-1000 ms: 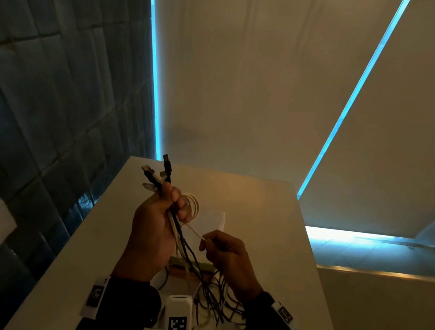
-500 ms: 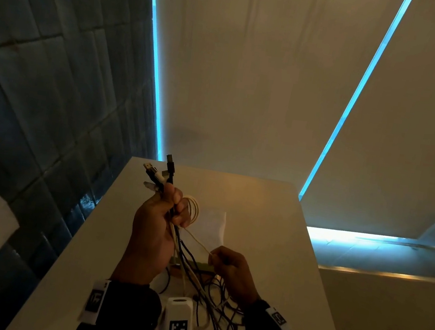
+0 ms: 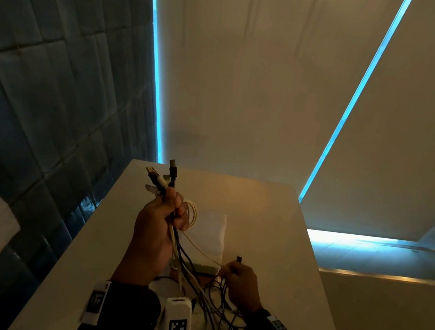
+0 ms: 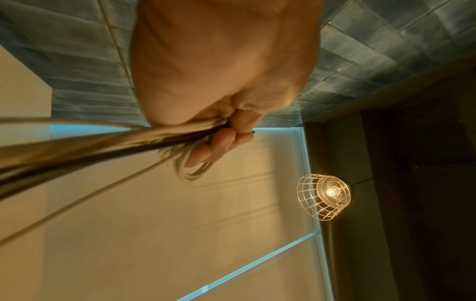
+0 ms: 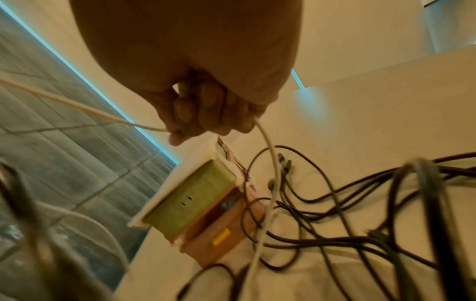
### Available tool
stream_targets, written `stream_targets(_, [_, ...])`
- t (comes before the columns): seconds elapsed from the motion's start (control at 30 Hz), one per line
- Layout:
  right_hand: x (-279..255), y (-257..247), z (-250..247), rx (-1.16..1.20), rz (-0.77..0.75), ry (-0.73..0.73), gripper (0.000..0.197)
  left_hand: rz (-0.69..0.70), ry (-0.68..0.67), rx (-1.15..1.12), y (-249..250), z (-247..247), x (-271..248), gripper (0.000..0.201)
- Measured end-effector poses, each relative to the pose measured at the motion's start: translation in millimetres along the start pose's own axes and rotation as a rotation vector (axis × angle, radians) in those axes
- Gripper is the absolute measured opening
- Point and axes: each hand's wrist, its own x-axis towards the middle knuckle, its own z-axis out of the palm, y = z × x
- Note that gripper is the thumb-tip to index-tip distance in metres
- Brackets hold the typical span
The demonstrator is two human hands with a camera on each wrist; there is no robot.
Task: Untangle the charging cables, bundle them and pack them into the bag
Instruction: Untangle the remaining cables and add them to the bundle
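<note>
Head view down over table (image 3: 258,226), wrist views close, upward-tilted

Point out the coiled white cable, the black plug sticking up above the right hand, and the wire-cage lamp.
coiled white cable (image 3: 193,214), head view, on the loop beside the left fingers.
black plug (image 3: 239,259), head view, on its tip.
wire-cage lamp (image 4: 325,197), left wrist view, on the cage front.

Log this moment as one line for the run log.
left hand grips cable bundle upright | right hand pinches white cable | bag on table
</note>
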Motion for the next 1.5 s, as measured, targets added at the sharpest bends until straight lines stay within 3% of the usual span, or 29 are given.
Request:
stream_targets(0.17, [-7,-71,-23,0.309,-0.061,0.138,0.018,-0.025,0.04,0.116,-5,1,2,0.035])
stream_targets(0.27, [-24,-120,-34,0.516,-0.201,0.046,0.018,-0.066,0.078,0.14,-9,6,-1,0.035])
stream_targets(0.43, [-52,-163,-34,0.611,-0.42,-0.137,0.014,-0.119,0.082,0.216,-10,11,-6,0.035])
stream_targets(0.6, [-55,-153,-28,0.571,-0.41,-0.213,0.018,-0.175,0.072,-0.004,-5,10,-6,0.03])
stream_targets(0.77, [-55,-131,-26,0.431,-0.311,-0.306,0.024,-0.131,0.011,-0.22,-1,7,-3,0.034])
stream_targets(0.9, [-48,-109,-22,0.379,-0.263,-0.308,0.023,-0.061,0.039,-0.184,0,7,-3,0.037])
stream_targets(1.27, [-21,-66,-6,0.349,-0.186,-0.262,0.021,-0.056,0.018,-0.048,-4,6,-2,0.035])
stream_targets(1.5, [-13,-36,-1,0.193,-0.155,-0.191,0.033,-0.05,0.01,-0.043,-2,3,-1,0.036])
